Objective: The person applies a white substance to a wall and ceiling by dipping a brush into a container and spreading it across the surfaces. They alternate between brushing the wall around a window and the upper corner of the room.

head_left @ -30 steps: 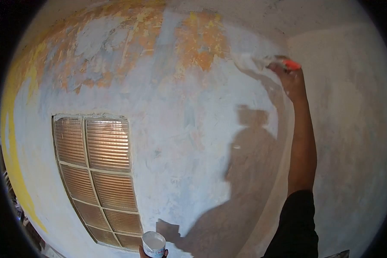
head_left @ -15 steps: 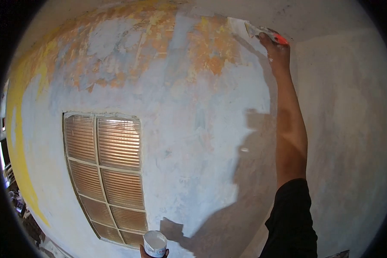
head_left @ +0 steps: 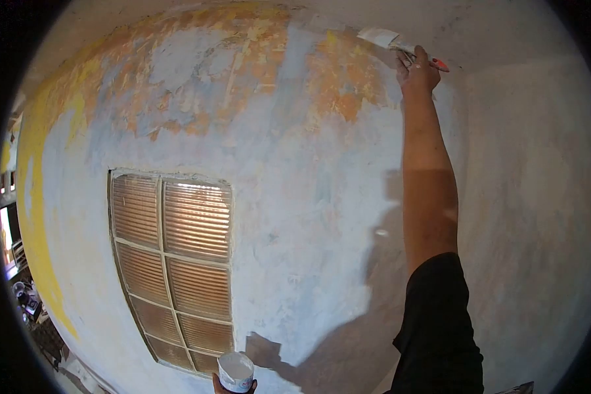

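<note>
High at the upper right, my right hand (head_left: pixel 420 73) is closed on a putty knife (head_left: pixel 404 47) with a red-ended handle. Its blade lies at the top of the wall (head_left: pixel 295 197), near the ceiling edge and just right of an orange, peeling patch (head_left: pixel 345 75). At the bottom centre, my left hand (head_left: pixel 219 386) is wrapped round a small white tub (head_left: pixel 236 373) holding whitish material. Most of the left hand is cut off by the frame's lower edge.
A window (head_left: pixel 198 219) with ribbed panes is set in the wall, left of centre. Another wall (head_left: pixel 532 197) meets this one at the right. The ceiling (head_left: pixel 499 39) runs overhead. Assorted objects (head_left: pixel 29 299) stand at the far left.
My right hand has turned, and the knife's blade now points left along the wall's top edge. The wall and window appear shifted slightly right. The tub stays nearly in place.
</note>
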Demonstrator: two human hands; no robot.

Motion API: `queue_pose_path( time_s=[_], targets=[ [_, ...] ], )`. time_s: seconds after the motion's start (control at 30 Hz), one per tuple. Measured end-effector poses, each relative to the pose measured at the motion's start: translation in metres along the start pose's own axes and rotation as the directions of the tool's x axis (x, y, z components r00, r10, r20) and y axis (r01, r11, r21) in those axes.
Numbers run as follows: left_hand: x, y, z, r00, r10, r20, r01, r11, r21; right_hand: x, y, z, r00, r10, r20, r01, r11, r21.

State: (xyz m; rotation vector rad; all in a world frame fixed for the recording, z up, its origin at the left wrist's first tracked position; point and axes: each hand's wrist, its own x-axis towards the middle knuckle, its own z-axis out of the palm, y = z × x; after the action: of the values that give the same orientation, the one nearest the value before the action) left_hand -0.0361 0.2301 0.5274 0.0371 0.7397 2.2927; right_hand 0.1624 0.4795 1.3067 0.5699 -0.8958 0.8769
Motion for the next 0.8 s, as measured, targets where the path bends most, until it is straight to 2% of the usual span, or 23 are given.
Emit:
queue_pose_path(
  time_s=[0.03, 0.13, 0.2, 0.23, 0.3, 0.4, 0.43, 0.5, 0.6, 0.7, 0.8],
  targets=[
    [-0.013, 0.014, 0.02, 0.994, -0.105, -0.033, 0.099, 0.984, -0.146, 0.003, 0.005, 0.003, 1.0, -0.012, -0.015, 0.012, 1.0, -0.01],
    [-0.002, 0.002, 0.002, 0.992, 0.117, 0.049, -0.124, 0.978, 0.166, 0.006, 0.024, 0.017, 0.999, -0.032, -0.018, 0.031, 0.999, -0.034],
    [-0.005, 0.014, 0.005, 0.999, -0.015, -0.047, 0.013, 0.998, -0.055, 0.003, 0.037, 0.025, 0.999, -0.032, 0.018, 0.032, 0.999, -0.042],
    [-0.01, 0.021, 0.01, 0.993, -0.09, -0.083, 0.074, 0.982, -0.172, 0.018, 0.051, 0.02, 0.991, -0.13, 0.007, 0.129, 0.975, -0.182],
    [-0.015, 0.027, 0.01, 0.985, -0.129, -0.114, 0.101, 0.969, -0.225, 0.065, 0.076, -0.008, 0.945, -0.327, 0.026, 0.303, 0.839, -0.451],
    [-0.012, 0.027, -0.009, 0.984, -0.129, -0.123, 0.093, 0.96, -0.263, 0.062, 0.034, -0.024, 0.981, -0.189, 0.044, 0.19, 0.894, -0.405],
    [-0.01, 0.026, -0.013, 0.986, -0.121, -0.116, 0.086, 0.959, -0.268, 0.049, 0.019, -0.019, 0.947, -0.291, 0.134, 0.317, 0.793, -0.52],
    [-0.016, 0.033, -0.009, 0.987, -0.098, -0.128, 0.064, 0.967, -0.249, 0.027, -0.003, -0.007, 0.831, -0.439, 0.342, 0.542, 0.505, -0.671],
    [-0.015, 0.035, -0.014, 0.99, -0.077, -0.118, 0.043, 0.962, -0.269, 0.01, 0.003, 0.014, 0.737, -0.35, 0.578, 0.675, 0.432, -0.598],
    [-0.017, 0.036, -0.009, 0.994, -0.075, -0.085, 0.049, 0.961, -0.272, 0.0, 0.023, 0.03, 0.633, -0.314, 0.708, 0.774, 0.252, -0.581],
    [-0.013, 0.038, -0.01, 0.994, -0.08, -0.072, 0.058, 0.962, -0.267, -0.024, 0.033, 0.028, 0.62, -0.134, 0.773, 0.779, 0.224, -0.586]
  ],
)
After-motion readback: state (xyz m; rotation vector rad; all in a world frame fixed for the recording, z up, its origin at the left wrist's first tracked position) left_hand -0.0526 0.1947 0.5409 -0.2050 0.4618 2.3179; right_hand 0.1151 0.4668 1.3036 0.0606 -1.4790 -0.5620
